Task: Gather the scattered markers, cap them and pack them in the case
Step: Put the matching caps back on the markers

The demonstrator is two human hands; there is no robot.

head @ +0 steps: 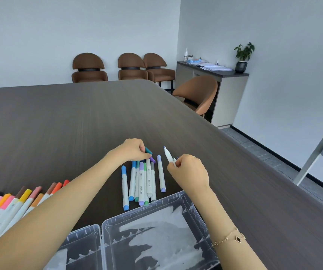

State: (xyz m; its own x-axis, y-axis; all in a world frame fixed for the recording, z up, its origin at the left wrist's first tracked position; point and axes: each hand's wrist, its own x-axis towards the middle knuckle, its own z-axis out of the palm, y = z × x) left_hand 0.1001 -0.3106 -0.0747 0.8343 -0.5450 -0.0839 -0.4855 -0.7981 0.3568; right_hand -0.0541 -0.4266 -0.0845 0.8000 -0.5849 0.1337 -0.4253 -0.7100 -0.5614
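- My left hand (132, 150), mid-frame, pinches a teal cap (148, 151) above the blue-green markers (141, 182) on the worktop (79, 121).
- My right hand (189, 172) grips an uncapped marker (168, 156).
- The open case (156, 230) sits at the frame's bottom.

Markers (143, 182) lie on the table (59, 123) just behind the case (156, 230) — more markers (10, 207) far left.

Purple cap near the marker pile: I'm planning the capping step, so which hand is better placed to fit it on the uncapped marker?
Left, probably. The left hand already pinches the purple cap, while the right hand holds the uncapped marker, tip up, beside it.
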